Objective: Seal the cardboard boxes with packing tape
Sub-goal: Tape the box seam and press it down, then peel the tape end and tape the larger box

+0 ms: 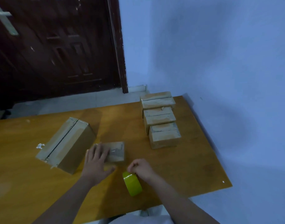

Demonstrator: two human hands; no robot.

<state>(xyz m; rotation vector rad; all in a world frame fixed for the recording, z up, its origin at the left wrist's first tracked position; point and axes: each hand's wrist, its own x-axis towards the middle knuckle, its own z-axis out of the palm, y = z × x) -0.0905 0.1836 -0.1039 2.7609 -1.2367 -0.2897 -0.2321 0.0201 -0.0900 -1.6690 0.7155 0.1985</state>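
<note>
A small box (113, 151) lies flat on the wooden table (195, 167), and everything here is placed from it. The left hand (96, 160) lies on the box's left part, palm down, fingers straight and spread, the thumb reaching out over the table just below the box. It presses or steadies the box without curling round it.

Just below and right of the small box, the right hand (141, 168) has its fingers curled, pinching the top of a yellow-green tape roll (133, 183). The roll stands on edge on the table, near the table's front edge and apart from the box. Whether a strip of tape runs from the roll to the box cannot be told; the picture is dim and soft there.

Touching or nearly touching the small box on its left stands a big box (67, 144), set at a slant, its top seam dark along the middle with pale tape bands on both sides. A white scrap (40, 145) lies on the table left of the big box.

Well up and right of the small box, three boxes (161, 118) sit in a row, each touching the next, the row running toward the blue wall (219, 54). Far above the small box, beyond the table, is a dark brown door (54, 46).
</note>
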